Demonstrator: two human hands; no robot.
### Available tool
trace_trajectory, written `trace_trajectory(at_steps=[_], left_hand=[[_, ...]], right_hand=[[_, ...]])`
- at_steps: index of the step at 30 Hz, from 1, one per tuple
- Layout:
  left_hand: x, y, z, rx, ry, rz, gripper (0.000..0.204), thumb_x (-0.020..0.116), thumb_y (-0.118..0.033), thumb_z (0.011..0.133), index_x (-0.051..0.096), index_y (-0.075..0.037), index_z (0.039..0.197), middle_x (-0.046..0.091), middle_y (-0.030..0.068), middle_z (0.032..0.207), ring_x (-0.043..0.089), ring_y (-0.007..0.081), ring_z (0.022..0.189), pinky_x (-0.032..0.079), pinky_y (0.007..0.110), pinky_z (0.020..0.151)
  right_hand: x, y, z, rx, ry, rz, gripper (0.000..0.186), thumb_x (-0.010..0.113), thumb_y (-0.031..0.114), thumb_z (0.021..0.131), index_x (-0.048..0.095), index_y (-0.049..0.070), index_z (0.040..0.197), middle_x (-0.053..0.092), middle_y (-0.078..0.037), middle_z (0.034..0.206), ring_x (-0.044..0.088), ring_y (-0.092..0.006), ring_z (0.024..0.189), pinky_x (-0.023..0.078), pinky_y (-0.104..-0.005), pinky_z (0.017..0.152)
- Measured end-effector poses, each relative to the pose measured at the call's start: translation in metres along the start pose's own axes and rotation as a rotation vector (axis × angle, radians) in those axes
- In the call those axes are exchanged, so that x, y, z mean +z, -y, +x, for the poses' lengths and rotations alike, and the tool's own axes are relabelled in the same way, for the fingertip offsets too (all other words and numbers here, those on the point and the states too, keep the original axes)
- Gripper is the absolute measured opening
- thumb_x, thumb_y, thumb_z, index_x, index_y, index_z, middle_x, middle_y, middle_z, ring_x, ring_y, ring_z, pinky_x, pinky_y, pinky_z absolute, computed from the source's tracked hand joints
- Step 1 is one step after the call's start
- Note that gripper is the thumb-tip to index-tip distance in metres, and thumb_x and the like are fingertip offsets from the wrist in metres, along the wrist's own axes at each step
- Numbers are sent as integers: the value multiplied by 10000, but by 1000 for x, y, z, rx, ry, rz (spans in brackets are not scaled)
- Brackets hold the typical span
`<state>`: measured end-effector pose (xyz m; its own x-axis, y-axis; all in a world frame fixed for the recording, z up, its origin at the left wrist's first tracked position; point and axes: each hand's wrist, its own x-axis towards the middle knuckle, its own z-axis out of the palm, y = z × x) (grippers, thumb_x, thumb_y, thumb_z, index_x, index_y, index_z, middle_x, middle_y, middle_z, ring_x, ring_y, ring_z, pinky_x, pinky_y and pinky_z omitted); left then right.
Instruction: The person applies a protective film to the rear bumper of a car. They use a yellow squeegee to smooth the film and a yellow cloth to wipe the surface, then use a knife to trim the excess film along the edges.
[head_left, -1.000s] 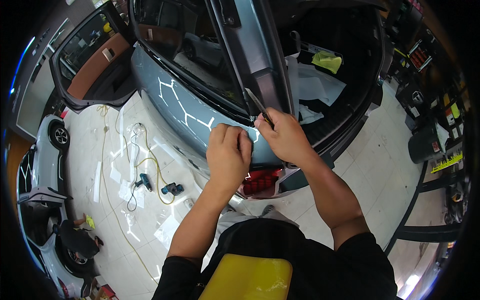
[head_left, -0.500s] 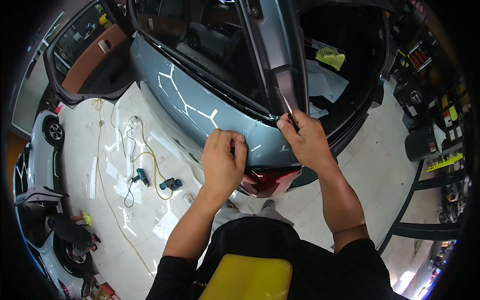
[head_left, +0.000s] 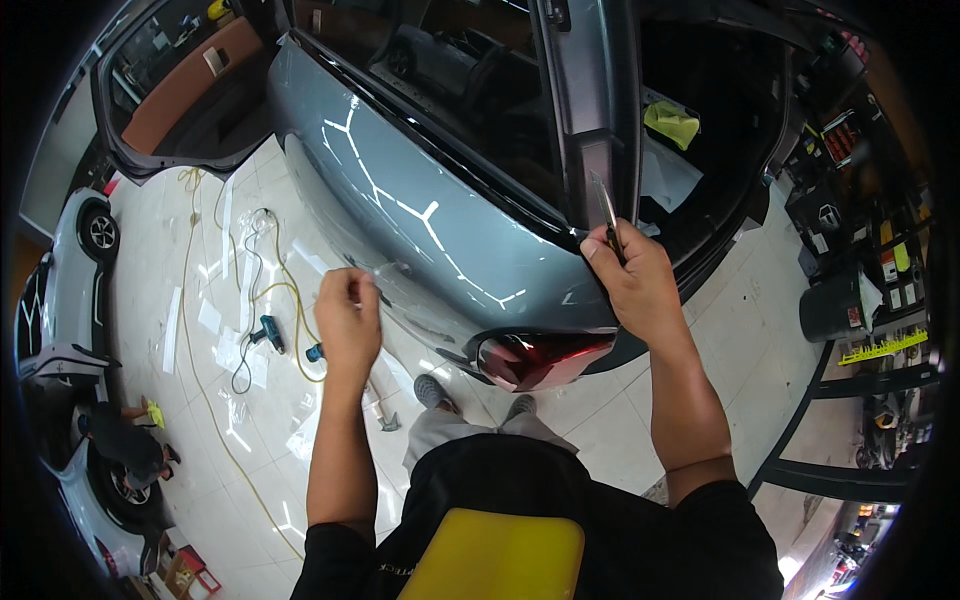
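Note:
My right hand [head_left: 632, 280] is closed around a slim cutter knife [head_left: 608, 215], its blade pointing up and away, at the corner below the rear window. Beside the grey-blue car's rear panel [head_left: 430, 200], my left hand [head_left: 348, 318] is raised with its fingers pinched together. A thin, glossy piece of clear film [head_left: 392, 269] shows at its fingertips; how far it extends is hard to see. The red tail light [head_left: 545, 360] lies between my two arms, near my body.
An open car door [head_left: 185, 95] stands far left. Cordless power tools [head_left: 268, 334] and a yellow hose [head_left: 290, 270] lie on the tiled floor. A person [head_left: 125, 440] crouches by another car. The open boot holds a yellow-green cloth [head_left: 672, 123]. A dark bin [head_left: 832, 308] stands right.
My left hand has moved left, off the painted panel, with clear film at its fingertips. My right hand still grips the knife near the window corner. The view has shifted slightly.

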<state>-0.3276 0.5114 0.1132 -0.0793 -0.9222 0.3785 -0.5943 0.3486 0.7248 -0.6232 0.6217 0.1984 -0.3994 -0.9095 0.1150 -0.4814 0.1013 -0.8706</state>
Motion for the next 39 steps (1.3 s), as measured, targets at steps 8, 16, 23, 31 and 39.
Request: trace_trajectory(at_steps=[8, 16, 23, 31, 39], left_hand=[[-69, 113, -11, 53, 301, 478, 146, 591, -124, 937, 685, -12, 944, 634, 178, 916, 620, 389, 827, 482, 490, 740], [-46, 102, 23, 339, 530, 314, 111, 618, -129, 910, 673, -40, 871, 625, 132, 874, 603, 331, 828, 437, 436, 759], [-48, 77, 47, 570, 685, -63, 99, 687, -72, 834, 662, -45, 926, 627, 118, 896, 597, 326, 814, 446, 431, 745], [24, -41, 45, 932, 336, -297, 267, 715, -59, 802, 677, -62, 1066, 608, 92, 1009, 578, 297, 884, 446, 405, 754], [53, -76, 39, 990, 166, -95, 350, 736, -92, 786, 690, -70, 1133, 577, 66, 1055, 543, 257, 904, 426, 395, 765]], right_hand=[[3, 0, -3, 64, -53, 32, 181, 669, 184, 925, 631, 7, 918, 529, 13, 678, 451, -65, 643, 394, -254, 600], [19, 20, -11, 248, -205, -83, 192, 678, 196, 914, 632, 11, 892, 525, 24, 692, 455, -69, 671, 392, -253, 622], [29, 22, -29, 304, -309, -105, 206, 669, 217, 923, 629, 18, 884, 537, 27, 715, 452, -65, 686, 384, -252, 632], [27, 34, -22, 384, -211, 93, 218, 662, 252, 938, 657, 46, 864, 526, 67, 707, 435, -32, 652, 358, -234, 597], [15, 10, -13, 260, -133, 120, 177, 668, 231, 943, 624, 87, 850, 461, 88, 645, 368, -13, 547, 264, -212, 487]])
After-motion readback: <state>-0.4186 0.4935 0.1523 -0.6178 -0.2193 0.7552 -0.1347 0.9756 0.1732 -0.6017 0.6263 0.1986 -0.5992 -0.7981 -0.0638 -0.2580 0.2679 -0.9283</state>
